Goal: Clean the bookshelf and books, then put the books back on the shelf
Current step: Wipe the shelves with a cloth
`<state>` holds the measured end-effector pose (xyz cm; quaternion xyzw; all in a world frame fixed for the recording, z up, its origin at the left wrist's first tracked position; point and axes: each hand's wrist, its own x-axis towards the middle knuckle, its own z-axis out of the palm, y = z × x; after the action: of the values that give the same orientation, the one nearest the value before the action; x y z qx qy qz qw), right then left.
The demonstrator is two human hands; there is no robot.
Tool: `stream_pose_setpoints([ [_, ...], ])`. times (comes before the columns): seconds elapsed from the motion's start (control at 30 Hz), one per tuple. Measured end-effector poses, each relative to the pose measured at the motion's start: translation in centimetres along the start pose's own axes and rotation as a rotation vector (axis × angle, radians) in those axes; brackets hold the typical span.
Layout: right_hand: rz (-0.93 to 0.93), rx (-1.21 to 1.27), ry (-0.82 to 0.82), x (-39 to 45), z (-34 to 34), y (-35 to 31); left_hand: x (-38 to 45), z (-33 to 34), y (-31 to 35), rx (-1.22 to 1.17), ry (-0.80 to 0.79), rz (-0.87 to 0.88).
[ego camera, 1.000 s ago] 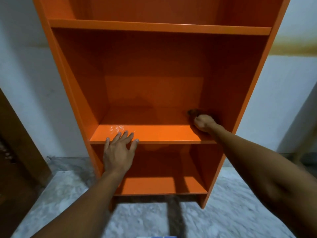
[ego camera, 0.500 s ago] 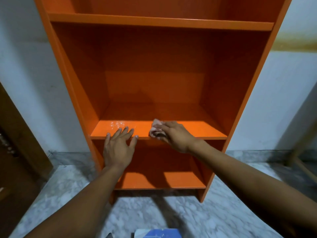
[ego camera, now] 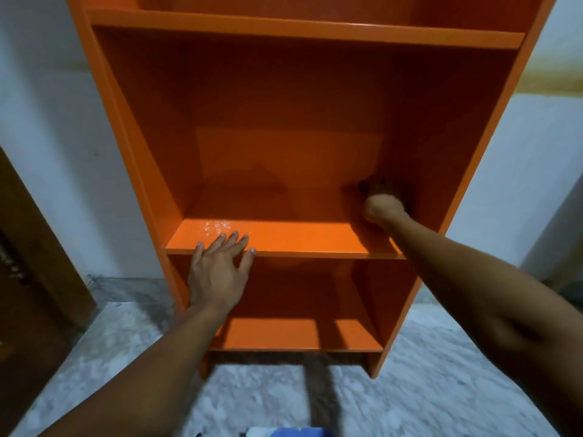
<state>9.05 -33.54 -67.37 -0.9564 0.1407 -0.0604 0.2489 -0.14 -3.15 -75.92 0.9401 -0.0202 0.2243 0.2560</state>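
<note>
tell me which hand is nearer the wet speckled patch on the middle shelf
Left. The left hand rests on the shelf's front edge, fingertips just short of the wet patch. The right hand is far across at the back right corner.

Bookshelf [ego camera: 284,137] uniform orange; white speckles [ego camera: 217,227] just beyond left hand [ego camera: 217,272] fingertips; floor [ego camera: 426,373] mottled grey-white marble below both hands; wall [ego camera: 41,121] pale white-blue

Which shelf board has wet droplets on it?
The middle board, under the left hand; droplets glisten near its front left. The boards above and below show none.
</note>
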Motion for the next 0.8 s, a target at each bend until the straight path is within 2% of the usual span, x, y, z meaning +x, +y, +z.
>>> stream_pose_setpoints([
  [0.07, 0.138, 0.180, -0.163, 1.3, 1.2, 0.9, 0.0, 0.1, 0.0, -0.001, 0.010, 0.004],
  [0.17, 0.188, 0.123, -0.208, 3.0, 2.7, 1.3, -0.1, 0.3, -0.1, -0.014, 0.034, 0.008],
  [0.27, -0.032, -0.113, -0.069, 6.6, 3.4, 0.6, -0.1, 0.6, -0.3, -0.015, 0.060, 0.019],
  [0.43, -0.197, -0.361, -0.122, 7.1, 5.1, -1.8, -0.3, 0.8, -0.3, -0.004, 0.069, 0.024],
  [0.7, -0.597, -0.334, -0.190, -2.3, 7.1, -6.2, -0.3, 0.3, -0.1, -0.050, 0.053, 0.023],
  [0.8, -0.673, -0.290, -0.236, -5.1, 7.6, -6.1, -0.5, -0.4, -0.4, -0.082, -0.010, 0.041],
])
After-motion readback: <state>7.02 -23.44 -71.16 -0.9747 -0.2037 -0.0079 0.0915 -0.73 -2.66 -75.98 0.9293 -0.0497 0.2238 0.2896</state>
